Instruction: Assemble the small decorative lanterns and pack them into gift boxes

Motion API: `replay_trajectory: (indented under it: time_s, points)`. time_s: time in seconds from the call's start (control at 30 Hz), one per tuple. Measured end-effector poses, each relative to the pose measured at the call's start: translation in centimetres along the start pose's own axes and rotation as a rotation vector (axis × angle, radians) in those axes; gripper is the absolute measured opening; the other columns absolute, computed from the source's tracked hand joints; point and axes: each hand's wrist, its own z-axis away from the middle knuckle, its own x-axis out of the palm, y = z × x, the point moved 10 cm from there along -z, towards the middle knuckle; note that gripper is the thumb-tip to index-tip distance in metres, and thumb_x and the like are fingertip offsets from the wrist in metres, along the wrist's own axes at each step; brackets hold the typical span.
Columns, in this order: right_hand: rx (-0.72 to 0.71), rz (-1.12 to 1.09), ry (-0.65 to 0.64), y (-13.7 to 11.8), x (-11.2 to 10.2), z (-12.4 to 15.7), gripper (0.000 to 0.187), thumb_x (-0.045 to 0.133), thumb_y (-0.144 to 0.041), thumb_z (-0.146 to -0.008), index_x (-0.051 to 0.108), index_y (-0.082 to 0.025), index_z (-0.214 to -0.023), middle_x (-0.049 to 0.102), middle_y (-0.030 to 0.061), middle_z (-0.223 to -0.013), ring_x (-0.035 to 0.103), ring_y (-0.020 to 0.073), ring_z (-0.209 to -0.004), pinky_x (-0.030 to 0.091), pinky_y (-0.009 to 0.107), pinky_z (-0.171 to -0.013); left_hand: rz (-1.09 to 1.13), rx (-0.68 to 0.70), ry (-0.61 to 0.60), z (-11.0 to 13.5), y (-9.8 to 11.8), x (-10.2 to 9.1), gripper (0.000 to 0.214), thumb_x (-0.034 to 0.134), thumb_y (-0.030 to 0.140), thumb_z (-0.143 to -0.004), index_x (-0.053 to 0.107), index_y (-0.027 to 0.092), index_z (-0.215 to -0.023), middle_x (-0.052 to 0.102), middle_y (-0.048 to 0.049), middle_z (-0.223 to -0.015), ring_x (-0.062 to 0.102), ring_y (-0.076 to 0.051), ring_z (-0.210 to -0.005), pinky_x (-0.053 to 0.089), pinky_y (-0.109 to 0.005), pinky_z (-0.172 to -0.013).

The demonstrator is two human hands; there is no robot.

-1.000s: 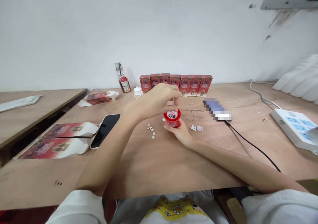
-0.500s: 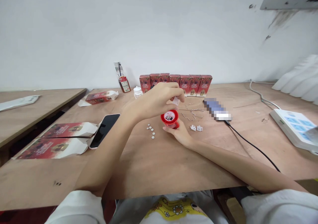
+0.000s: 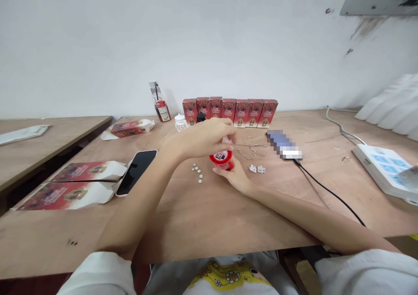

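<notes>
My right hand [image 3: 237, 178] curled around the red cup-like piece [image 3: 221, 157]; my left hand's [image 3: 207, 138] bent fingers overhung it, grip indiscernible to me.

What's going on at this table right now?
A person is working on a small red item with both hands. The right hand holds it, with its round end facing up toward the camera. The left hand is bent over it, fingers near a pale piece; the grip is hard to make out. Small round discs lie to the left, bent wires and two white pieces to the right. Red boxes stand in a row behind.
</notes>
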Motion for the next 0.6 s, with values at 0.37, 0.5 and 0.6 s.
replay_trajectory:
  time_s: [0.37,0.5,0.6]
  points:
    - [-0.004,0.005,0.002,0.4,-0.1,-0.1,0.041,0.073,-0.031,-0.064,0.056,-0.02,-0.099,0.064,0.0025,-0.102,0.058,0.0206,-0.095,0.043,0.036,-0.088,-0.01,0.034,0.043,0.2,0.5,-1.0,0.018,0.048,0.008,-0.079,0.063,0.015,-0.086,0.057,-0.0031,-0.089,0.053,-0.011,-0.071,0.037,-0.022,-0.063]
    - [-0.006,0.009,-0.004,0.2,0.0,-0.1,0.04,0.072,-0.032,-0.064,0.056,-0.02,-0.099,0.064,0.0024,-0.101,0.058,0.0207,-0.094,0.043,0.037,-0.088,0.023,0.076,0.061,0.2,0.7,-1.1,0.015,0.05,0.009,-0.079,0.063,0.015,-0.084,0.058,-0.0032,-0.088,0.054,-0.011,-0.072,0.039,-0.022,-0.062]
    - [-0.009,0.036,-0.004,-0.1,0.0,0.0,0.036,0.071,-0.034,-0.066,0.056,-0.019,-0.096,0.063,0.0018,-0.094,0.058,0.0209,-0.091,0.044,0.037,-0.085,0.139,0.17,0.066,0.6,2.4,-1.8,0.011,0.054,0.017,-0.081,0.064,0.017,-0.086,0.059,-0.0026,-0.088,0.055,-0.01,-0.072,0.042,-0.021,-0.063]
